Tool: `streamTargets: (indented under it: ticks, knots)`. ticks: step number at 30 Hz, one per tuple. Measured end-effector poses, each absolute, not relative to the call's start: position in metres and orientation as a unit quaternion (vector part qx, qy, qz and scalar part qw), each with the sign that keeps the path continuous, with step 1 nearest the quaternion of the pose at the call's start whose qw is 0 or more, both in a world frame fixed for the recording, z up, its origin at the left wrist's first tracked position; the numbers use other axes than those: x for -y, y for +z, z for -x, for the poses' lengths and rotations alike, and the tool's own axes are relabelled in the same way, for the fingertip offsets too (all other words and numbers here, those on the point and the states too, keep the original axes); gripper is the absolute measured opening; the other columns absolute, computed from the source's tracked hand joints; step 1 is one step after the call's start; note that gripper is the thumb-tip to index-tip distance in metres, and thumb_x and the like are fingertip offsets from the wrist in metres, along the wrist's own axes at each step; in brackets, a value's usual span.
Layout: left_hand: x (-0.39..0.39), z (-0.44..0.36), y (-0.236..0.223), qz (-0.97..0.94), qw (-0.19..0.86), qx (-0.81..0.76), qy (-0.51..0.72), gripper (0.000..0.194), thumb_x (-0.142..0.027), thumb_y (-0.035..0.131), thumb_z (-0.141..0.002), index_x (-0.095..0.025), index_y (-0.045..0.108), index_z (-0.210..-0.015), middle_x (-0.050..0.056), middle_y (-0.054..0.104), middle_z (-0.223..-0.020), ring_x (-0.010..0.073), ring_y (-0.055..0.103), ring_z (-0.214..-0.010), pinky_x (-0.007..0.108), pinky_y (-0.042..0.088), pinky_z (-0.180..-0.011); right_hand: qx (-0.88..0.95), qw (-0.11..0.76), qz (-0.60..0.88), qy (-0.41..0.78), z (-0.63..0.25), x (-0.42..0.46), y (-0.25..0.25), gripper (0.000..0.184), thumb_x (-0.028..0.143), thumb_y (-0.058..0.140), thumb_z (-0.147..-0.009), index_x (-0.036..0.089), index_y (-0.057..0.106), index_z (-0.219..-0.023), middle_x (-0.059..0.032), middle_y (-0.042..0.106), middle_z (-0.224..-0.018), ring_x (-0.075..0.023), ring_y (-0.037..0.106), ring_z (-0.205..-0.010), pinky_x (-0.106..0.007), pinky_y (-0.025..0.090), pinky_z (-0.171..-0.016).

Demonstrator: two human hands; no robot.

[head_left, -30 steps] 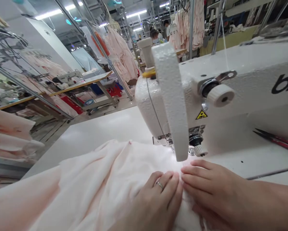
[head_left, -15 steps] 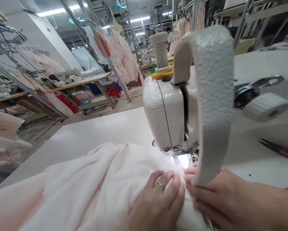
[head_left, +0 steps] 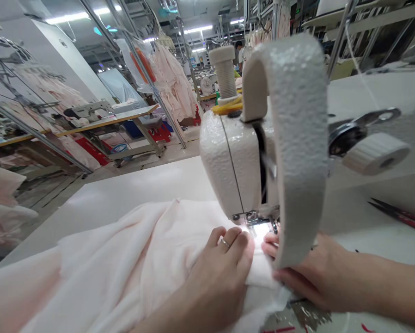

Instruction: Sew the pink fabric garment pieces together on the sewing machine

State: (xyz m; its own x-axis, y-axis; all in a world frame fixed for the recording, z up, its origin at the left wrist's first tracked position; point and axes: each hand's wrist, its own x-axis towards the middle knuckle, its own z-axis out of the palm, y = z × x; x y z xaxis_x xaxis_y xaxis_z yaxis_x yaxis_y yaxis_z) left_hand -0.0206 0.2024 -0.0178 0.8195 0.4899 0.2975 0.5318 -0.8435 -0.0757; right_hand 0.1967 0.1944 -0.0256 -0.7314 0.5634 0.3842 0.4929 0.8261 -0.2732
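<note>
Left hand (head_left: 217,273) and right hand (head_left: 314,277) just apart, both pressing flat on pale pink fabric (head_left: 124,254), fabric edge fed toward presser foot (head_left: 254,221), sewing machine head (head_left: 224,162) directly above, white table (head_left: 131,185) extending behind

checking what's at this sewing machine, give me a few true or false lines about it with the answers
1. The ring is on the right hand. False: it is on the left hand.
2. Both hands rest on the pale pink fabric in front of the sewing machine. True.
3. The fabric is stiff dark denim. False: it is pale pink and lies in soft folds.
4. A red-and-black pointed tool lies to the right of the sewing machine's needle area. True.
</note>
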Motion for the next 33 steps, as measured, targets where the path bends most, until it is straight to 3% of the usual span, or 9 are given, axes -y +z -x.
streamTargets:
  ticks: [3, 7, 14, 20, 24, 30, 33]
  knots:
    - [-0.197, 0.020, -0.014, 0.963, 0.081, 0.228, -0.117, 0.030, -0.008, 0.037, -0.076, -0.007, 0.053, -0.101, 0.010, 0.053, -0.083, 0.0220, 0.046, -0.072, 0.040, 0.042, -0.064, 0.935, 0.190, 0.276, 0.116, -0.199, -0.186, -0.016, 0.021, 0.023, 0.039, -0.086, 0.014, 0.057, -0.079, -0.0087, 0.056, -0.078, -0.0191, 0.049, -0.071, -0.033, 0.042, -0.066]
    - [-0.190, 0.021, -0.007, 0.968, 0.039, 0.237, -0.075, 0.023, -0.008, 0.036, -0.083, -0.012, 0.051, -0.099, 0.005, 0.055, -0.082, 0.0192, 0.048, -0.073, 0.035, 0.045, -0.071, 0.940, 0.163, 0.271, 0.128, -0.198, -0.179, -0.009, 0.022, 0.016, 0.036, -0.085, 0.014, 0.055, -0.075, -0.0074, 0.053, -0.072, -0.0163, 0.047, -0.064, -0.030, 0.042, -0.063]
    - [-0.189, 0.029, -0.008, 0.932, -0.140, 0.294, -0.159, 0.020, -0.009, 0.035, -0.082, -0.016, 0.050, -0.093, 0.004, 0.053, -0.082, 0.0149, 0.050, -0.075, 0.026, 0.047, -0.067, 0.947, 0.158, 0.256, 0.111, -0.198, -0.180, -0.009, 0.027, 0.014, 0.032, -0.088, 0.015, 0.056, -0.076, -0.0031, 0.052, -0.062, -0.0140, 0.044, -0.055, -0.027, 0.041, -0.057]
    - [-0.181, 0.015, 0.002, 0.957, -0.025, 0.270, -0.106, 0.012, -0.017, 0.040, -0.085, -0.016, 0.051, -0.088, 0.003, 0.055, -0.079, 0.0159, 0.050, -0.070, 0.029, 0.047, -0.064, 0.970, 0.146, 0.189, 0.049, -0.199, -0.177, -0.010, 0.035, 0.006, 0.026, -0.087, 0.016, 0.056, -0.074, -0.0028, 0.055, -0.065, -0.0146, 0.045, -0.055, -0.027, 0.039, -0.051]
    - [-0.180, 0.008, 0.008, 0.970, -0.026, 0.239, -0.022, 0.004, -0.016, 0.048, -0.080, -0.017, 0.052, -0.082, 0.001, 0.056, -0.080, 0.0156, 0.048, -0.070, 0.028, 0.045, -0.063, 0.968, 0.170, 0.178, 0.040, -0.198, -0.174, -0.014, 0.033, 0.007, 0.027, -0.086, 0.017, 0.057, -0.074, -0.0035, 0.056, -0.063, -0.0153, 0.043, -0.053, -0.028, 0.036, -0.047]
    - [-0.176, 0.004, -0.002, 0.963, -0.002, 0.261, -0.067, 0.016, -0.030, 0.050, -0.081, -0.014, 0.054, -0.079, 0.004, 0.055, -0.080, 0.0187, 0.048, -0.074, 0.034, 0.044, -0.066, 0.956, 0.145, 0.238, 0.095, -0.196, -0.173, -0.016, 0.021, 0.012, 0.035, -0.084, 0.014, 0.055, -0.080, -0.0046, 0.052, -0.066, -0.0155, 0.044, -0.055, -0.028, 0.033, -0.048]
    - [-0.170, 0.003, -0.012, 0.962, 0.033, 0.248, -0.107, 0.010, -0.023, 0.051, -0.077, -0.014, 0.053, -0.072, 0.004, 0.052, -0.070, 0.0187, 0.045, -0.067, 0.033, 0.043, -0.060, 0.947, 0.145, 0.259, 0.121, -0.198, -0.171, -0.024, 0.014, 0.014, 0.039, -0.082, 0.014, 0.053, -0.083, -0.0037, 0.049, -0.068, -0.0154, 0.041, -0.055, -0.028, 0.027, -0.046]
